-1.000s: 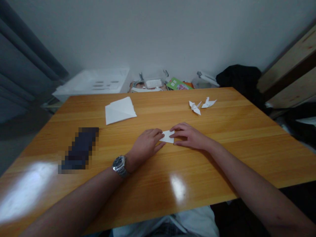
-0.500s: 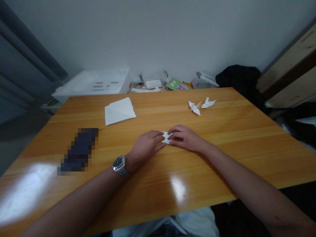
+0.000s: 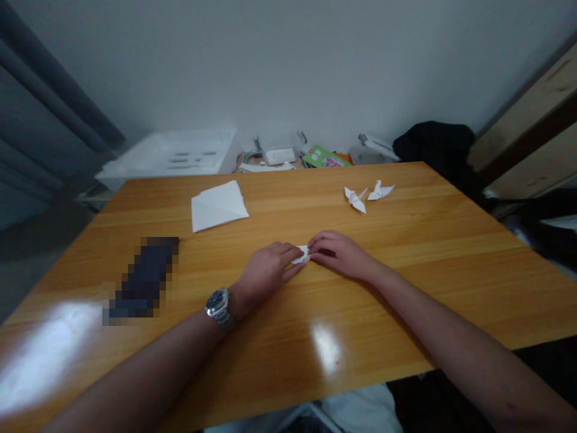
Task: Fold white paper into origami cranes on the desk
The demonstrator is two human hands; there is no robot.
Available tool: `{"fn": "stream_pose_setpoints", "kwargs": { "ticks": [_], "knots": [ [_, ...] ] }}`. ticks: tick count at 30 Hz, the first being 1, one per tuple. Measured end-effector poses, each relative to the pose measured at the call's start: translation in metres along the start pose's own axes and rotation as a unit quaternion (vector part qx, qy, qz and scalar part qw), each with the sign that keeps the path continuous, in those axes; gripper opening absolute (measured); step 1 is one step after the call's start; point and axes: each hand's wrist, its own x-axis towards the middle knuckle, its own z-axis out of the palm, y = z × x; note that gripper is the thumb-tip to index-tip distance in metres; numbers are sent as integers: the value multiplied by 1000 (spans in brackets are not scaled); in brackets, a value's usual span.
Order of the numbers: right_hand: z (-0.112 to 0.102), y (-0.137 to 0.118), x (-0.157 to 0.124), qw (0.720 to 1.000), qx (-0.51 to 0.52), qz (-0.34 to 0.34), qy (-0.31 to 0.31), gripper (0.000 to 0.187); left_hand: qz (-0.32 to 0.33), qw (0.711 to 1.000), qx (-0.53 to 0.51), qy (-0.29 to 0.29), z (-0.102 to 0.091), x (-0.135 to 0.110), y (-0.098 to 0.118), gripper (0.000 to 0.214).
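Between the fingers of the left hand and the right hand sits the small folded paper, low at the bench, and now less of it is showing! A second ago it is a flat white patch with the right fingers spread across it; now those fingers are bunched together at its right-hand edge, tips drawn in close, apparently pinching it. The left fingers stay put, closed over the left end, gripping and steadying it, thumb on the near side.

So what does that shift mean? My read: from pressing the paper flat, the work turns to a finer fold or crease at that right edge, one side holding, the other shaping. The crease itself hides under the fingertips, and whether the paper is touching the bench or just above it, I can't tell.

Beyond the right fingers, a little to their right, two folded paper birds, the nearer bird and the farther bird, lie where they were. Past the left fingers, the stack of white sheets is unmoved, and well out to their left lies a dark blurred object, also unshifted.
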Motion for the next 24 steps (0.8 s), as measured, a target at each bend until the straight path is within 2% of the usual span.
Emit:
{"fn": "stream_pose_setpoints", "kwargs": {
  "ticks": [4,8,24],
  "knots": [
    [-5,2,-2,1000,10,13,4,8,41,999,-15,-18,-1,-2,-1,39],
    [-5,7,-4,1000,12,20,15,8,73,997,-10,-39,-3,-1,0,38],
    [-16,13,-6,998,-43,30,25,11,63,997,8,-38,2,-1,1,33]
  ]
}}
